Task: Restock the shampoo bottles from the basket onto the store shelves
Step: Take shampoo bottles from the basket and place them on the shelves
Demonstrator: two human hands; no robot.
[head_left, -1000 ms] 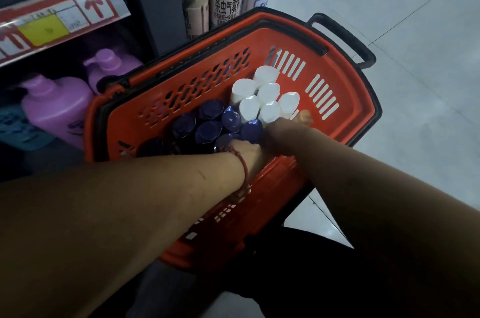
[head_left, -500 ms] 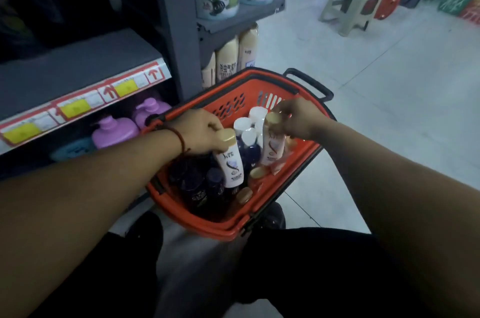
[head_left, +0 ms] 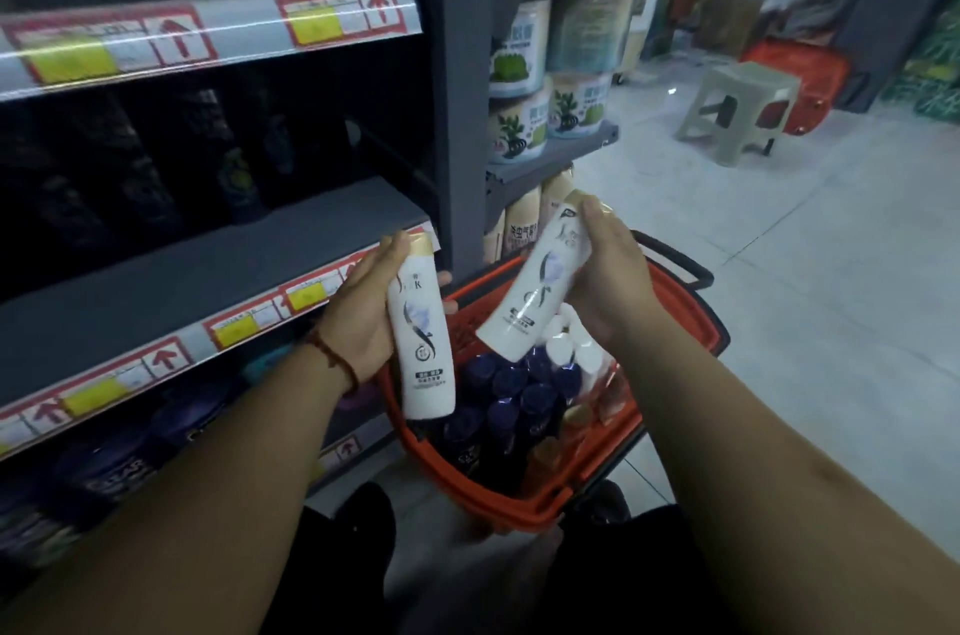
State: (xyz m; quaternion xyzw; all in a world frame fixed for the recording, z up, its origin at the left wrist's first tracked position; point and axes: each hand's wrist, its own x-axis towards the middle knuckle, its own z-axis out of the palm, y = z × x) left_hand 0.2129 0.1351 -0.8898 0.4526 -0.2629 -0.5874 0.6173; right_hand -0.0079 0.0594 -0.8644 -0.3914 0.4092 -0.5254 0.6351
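My left hand grips a white shampoo bottle with a gold cap, held nearly upright above the red basket. My right hand grips a second white gold-capped bottle, tilted with its cap up and to the right. Both bottles hang clear of the basket. Inside the basket stand several dark blue-capped bottles and some white-capped ones. The grey shelf lies to the left of my left hand, at about the same height.
Dark bottles stand at the back of the shelf. Price strips with red arrows run along the shelf edges. Cans fill the end shelving behind the basket. A pale plastic stool and another red basket stand on the tiled floor far right.
Both hands have lifted a white bottle each out of the basket and raised them toward shelf height. The view has tilted up, showing more of the shelves.
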